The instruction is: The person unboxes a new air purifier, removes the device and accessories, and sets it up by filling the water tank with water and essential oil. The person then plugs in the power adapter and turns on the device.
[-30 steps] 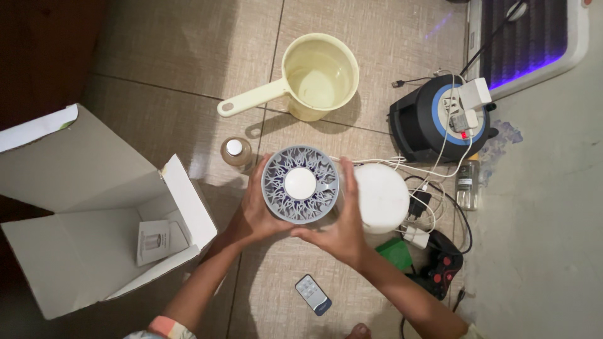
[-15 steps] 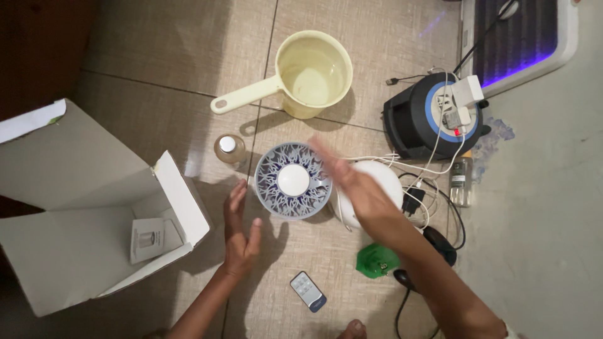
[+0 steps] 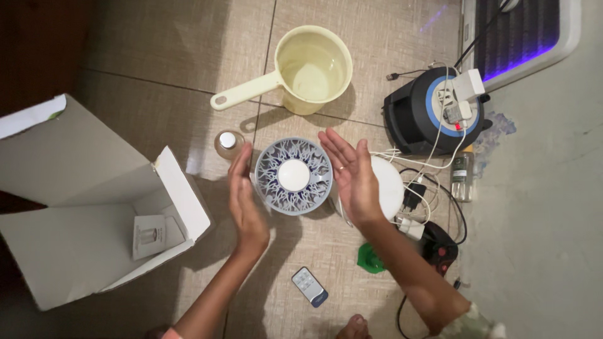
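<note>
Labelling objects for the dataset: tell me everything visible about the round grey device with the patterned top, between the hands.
The round grey device stands upright on the tiled floor. Its top is a grey openwork grille, flame-like in pattern, around a plain white centre disc; it looks like plastic. The left hand and right hand flank it, palms open; actual contact cannot be told. A white dome sits just to one side, a small bottle to the other.

— What sort of place is this?

— A home, by the look of it — a tiled floor (image 3: pixel 377 37) used as a work spot, with a yellow plastic water dipper (image 3: pixel 301 63) standing on it.

— Anything else?

— An extension cord reel (image 3: pixel 433 113) crowded with chargers, a small remote (image 3: pixel 309 287), and an opened cardboard box (image 3: pixel 81 207) with a leaflet inside — household clutter, not shop gear.
</note>
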